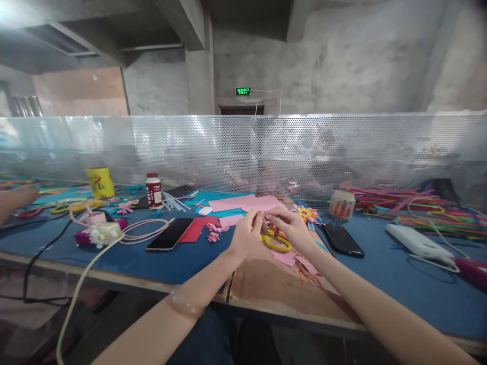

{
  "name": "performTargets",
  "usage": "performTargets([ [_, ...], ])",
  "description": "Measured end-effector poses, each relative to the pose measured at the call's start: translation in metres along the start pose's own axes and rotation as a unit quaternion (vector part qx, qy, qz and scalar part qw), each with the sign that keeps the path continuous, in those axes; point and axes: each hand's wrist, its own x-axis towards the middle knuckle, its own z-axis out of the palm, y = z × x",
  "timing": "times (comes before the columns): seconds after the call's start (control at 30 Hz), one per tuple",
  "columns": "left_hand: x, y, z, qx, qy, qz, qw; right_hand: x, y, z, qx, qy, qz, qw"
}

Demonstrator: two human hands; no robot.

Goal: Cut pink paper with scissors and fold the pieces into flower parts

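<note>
A small pale-pink piece [264, 215] is pinched in the fingertip grip of the left hand [245, 232] and right hand [292, 228], above the desk [160, 266]; form indistinct. Below, 1 yellow handle loop [281, 249] and pink scraps [284, 257] are seen.

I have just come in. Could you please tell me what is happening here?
A person's left hand and right hand meet above the table, pinching a tiny piece too small to identify. A yellow handle loop lies beneath, beside pink paper pieces. A colourful flower lies beyond the right hand, near a black phone.
</note>
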Motion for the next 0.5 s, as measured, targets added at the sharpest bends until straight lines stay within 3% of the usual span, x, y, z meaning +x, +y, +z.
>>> performTargets([
  [0.4, 0.002, -0.0027, 0.0012, -0.091, -0.031, -0.026, 0.995, 0.002, 0.0043, -0.0007, -0.03, 0.032, -0.009, 0.999],
  [0.5, 0.0027, -0.0026, 0.0011, -0.105, -0.033, -0.035, 0.993, 0.0016, 0.004, -0.0004, -0.075, 0.043, -0.05, 0.995],
])
